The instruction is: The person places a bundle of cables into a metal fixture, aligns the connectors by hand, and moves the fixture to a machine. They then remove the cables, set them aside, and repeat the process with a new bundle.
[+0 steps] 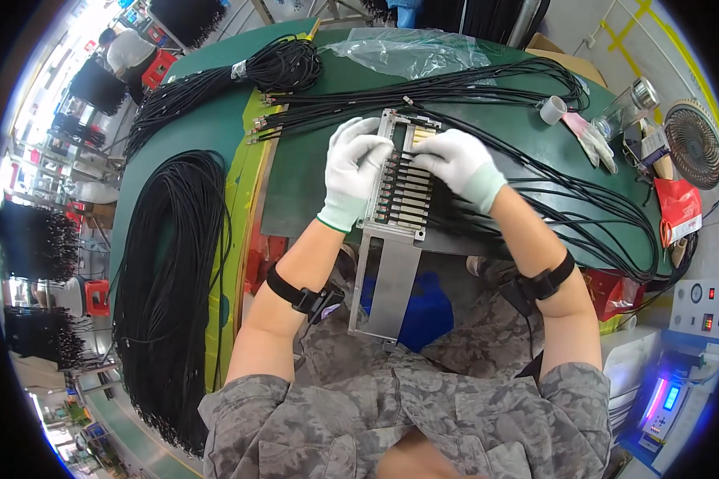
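Note:
A long metal fixture (pixel 391 279) lies at the front edge of the green table, jutting out over my lap. Its far end holds a row of slots (pixel 411 194) with black cable ends set side by side. My left hand (pixel 351 164), in a white glove, is closed at the fixture's left rail; its fingertips hide whatever they pinch. From the right, my gloved right hand (pixel 457 158) pinches a black cable above the slots. Brass-coloured slots (pixel 424 134) show beyond its fingers. Black cables (pixel 527 195) trail from the fixture toward the right.
Coiled black cables (pixel 172 279) fill the left side, with a tied bundle (pixel 284 65) farther back. Cables with metal ends (pixel 272 121) and a clear plastic bag (pixel 415 54) lie behind the fixture. At right stand a glass bottle (pixel 627 108) and a small fan (pixel 693 144).

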Tool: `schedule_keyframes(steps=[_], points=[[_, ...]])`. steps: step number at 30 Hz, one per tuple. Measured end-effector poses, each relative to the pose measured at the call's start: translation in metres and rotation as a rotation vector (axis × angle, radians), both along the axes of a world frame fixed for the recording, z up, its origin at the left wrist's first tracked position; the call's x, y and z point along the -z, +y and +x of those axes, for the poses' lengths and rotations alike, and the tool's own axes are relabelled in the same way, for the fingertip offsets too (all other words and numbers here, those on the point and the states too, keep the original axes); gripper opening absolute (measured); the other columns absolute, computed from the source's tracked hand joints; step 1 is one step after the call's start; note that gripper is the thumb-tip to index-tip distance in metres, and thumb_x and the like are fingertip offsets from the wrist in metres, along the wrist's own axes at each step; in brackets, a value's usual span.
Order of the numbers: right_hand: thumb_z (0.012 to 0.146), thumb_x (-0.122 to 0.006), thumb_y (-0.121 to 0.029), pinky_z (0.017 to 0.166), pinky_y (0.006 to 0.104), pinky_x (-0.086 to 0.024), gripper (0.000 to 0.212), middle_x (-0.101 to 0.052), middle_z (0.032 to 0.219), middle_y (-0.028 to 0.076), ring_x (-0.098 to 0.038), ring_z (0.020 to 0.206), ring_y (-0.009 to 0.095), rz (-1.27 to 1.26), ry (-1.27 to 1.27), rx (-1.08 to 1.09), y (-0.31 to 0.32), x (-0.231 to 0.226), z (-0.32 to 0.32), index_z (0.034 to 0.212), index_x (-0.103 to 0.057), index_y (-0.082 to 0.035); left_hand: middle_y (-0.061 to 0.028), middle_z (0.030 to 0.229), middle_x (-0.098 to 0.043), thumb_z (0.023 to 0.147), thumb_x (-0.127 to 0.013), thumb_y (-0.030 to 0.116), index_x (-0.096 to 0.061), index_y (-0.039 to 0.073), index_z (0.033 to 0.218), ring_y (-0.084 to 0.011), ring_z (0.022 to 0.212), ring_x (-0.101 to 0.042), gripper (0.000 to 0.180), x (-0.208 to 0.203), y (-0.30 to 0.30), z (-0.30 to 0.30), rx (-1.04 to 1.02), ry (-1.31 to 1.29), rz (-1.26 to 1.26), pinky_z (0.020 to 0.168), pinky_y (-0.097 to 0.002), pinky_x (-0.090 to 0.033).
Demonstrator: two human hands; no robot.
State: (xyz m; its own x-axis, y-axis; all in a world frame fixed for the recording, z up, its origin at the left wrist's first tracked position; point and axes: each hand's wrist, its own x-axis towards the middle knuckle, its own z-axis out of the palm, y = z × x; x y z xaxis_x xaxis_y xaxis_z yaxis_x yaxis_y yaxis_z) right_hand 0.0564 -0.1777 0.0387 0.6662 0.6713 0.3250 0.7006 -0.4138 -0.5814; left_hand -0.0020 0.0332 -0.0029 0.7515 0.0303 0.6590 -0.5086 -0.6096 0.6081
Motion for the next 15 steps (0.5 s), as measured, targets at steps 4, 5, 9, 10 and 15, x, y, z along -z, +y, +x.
schedule_keyframes(steps=[4,5,9,10,15], points=[[0.080,-0.069,-0.020,0.076,0.0406,-0.048,0.014,-0.067,0.082,0.011,-0.061,0.083,0.032,-0.037,0.195,0.093,-0.017,0.000,0.005,0.090,-0.071,-0.010,-0.0104,0.112,-0.066,0.083,-0.070,0.017,-0.071,0.010,0.093,-0.0318,0.115,-0.054,0.013,0.008,0.002,0.001,-0.150,0.075,-0.146,0.099,-0.0402,-0.041],[0.079,-0.069,-0.018,0.076,0.0401,-0.048,0.012,-0.067,0.081,0.010,-0.060,0.082,0.032,-0.032,0.280,0.125,-0.019,0.000,0.005,0.088,-0.070,-0.009,-0.0103,0.111,-0.067,0.084,-0.069,0.017,-0.071,0.009,0.093,-0.0307,0.113,-0.055,0.013,0.004,0.001,0.001,-0.167,0.106,-0.148,0.099,-0.0397,-0.042],[0.076,-0.069,-0.018,0.076,0.0396,-0.047,0.009,-0.065,0.075,0.007,-0.059,0.082,0.030,-0.250,-0.205,0.124,-0.020,0.000,0.011,0.079,-0.067,-0.010,-0.0103,0.106,-0.067,0.087,-0.065,0.017,-0.070,0.007,0.097,-0.0270,0.106,-0.059,0.015,0.000,-0.002,0.000,-0.209,0.166,-0.105,0.096,-0.0367,-0.044],[0.076,-0.069,-0.018,0.076,0.0396,-0.047,0.009,-0.065,0.075,0.007,-0.059,0.082,0.030,-0.249,-0.205,0.126,-0.021,0.000,0.011,0.079,-0.067,-0.010,-0.0105,0.104,-0.067,0.088,-0.064,0.016,-0.070,0.007,0.100,-0.0256,0.102,-0.060,0.016,0.001,-0.002,0.000,-0.217,0.162,-0.061,0.093,-0.0348,-0.045],[0.074,-0.069,-0.018,0.073,0.0400,-0.046,0.009,-0.061,0.072,0.005,-0.057,0.080,0.028,-0.334,-0.351,0.166,-0.021,0.002,0.010,0.073,-0.062,-0.012,-0.0103,0.099,-0.066,0.090,-0.062,0.016,-0.069,0.005,0.104,-0.0235,0.096,-0.061,0.019,0.000,0.000,0.001,-0.233,0.230,-0.006,0.088,-0.0324,-0.047]])
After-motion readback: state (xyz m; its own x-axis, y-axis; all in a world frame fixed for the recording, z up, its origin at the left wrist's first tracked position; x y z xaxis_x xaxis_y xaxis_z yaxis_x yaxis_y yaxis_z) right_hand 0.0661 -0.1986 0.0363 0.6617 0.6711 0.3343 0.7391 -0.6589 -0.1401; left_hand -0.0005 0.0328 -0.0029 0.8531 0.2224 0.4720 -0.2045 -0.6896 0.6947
